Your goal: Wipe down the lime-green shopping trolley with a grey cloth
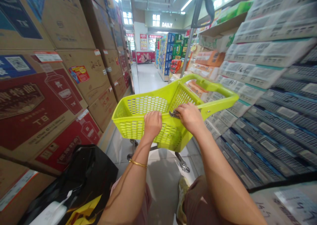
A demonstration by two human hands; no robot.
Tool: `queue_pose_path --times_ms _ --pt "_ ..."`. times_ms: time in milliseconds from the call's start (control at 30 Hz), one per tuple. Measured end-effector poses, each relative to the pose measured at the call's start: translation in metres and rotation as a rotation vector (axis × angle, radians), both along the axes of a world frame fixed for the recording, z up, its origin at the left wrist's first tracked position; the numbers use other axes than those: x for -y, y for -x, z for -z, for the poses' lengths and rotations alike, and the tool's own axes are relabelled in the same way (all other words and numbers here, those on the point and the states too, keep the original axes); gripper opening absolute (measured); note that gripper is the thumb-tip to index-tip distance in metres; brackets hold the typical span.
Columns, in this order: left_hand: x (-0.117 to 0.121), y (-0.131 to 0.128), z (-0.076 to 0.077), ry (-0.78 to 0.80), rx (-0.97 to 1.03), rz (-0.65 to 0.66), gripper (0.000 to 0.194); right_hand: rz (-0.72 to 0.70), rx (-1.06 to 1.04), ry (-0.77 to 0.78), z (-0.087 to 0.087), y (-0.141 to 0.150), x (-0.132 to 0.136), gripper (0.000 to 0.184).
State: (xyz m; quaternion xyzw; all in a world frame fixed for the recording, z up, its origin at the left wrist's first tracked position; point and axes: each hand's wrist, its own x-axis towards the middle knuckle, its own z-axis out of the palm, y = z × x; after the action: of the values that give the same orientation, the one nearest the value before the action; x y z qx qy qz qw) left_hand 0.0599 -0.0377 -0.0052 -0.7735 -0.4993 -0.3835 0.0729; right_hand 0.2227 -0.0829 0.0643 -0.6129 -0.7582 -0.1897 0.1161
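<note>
Stacked cartons (74,22) on the left and white packs (262,53) on the right line a store aisle (148,74), and between them, on the tiled floor (163,172), stands the green cart (170,130). I have the left hand (152,124) curled closed over its near rim (132,118), while the right hand (189,117), to its right, is bunched around a crumpled dark rag (174,113) resting on that rim. For what looks like wiping, I'd keep the left grip firm so the wheels (184,167) don't roll, and press the rag along the rim evenly.
</note>
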Motion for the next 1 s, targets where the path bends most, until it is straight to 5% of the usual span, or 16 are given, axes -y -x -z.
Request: queue_pose_path --times_ms 333,733,900,1000 --pt "-0.002 -0.001 0.004 0.01 0.007 -0.008 0.026 -0.075 -0.007 -0.088 0.028 0.055 -0.008 0.027" --pt "-0.006 0.008 -0.003 0.061 -0.044 0.011 0.031 0.054 -0.015 -0.027 -0.006 -0.012 0.005 0.024" --pt "-0.002 0.001 -0.009 0.043 -0.07 -0.086 0.031 0.084 0.009 -0.058 0.001 0.001 0.001 0.025" --pt "0.0 -0.012 -0.014 -0.015 -0.099 -0.027 0.028 0.035 -0.008 -0.074 0.008 0.017 -0.003 0.025"
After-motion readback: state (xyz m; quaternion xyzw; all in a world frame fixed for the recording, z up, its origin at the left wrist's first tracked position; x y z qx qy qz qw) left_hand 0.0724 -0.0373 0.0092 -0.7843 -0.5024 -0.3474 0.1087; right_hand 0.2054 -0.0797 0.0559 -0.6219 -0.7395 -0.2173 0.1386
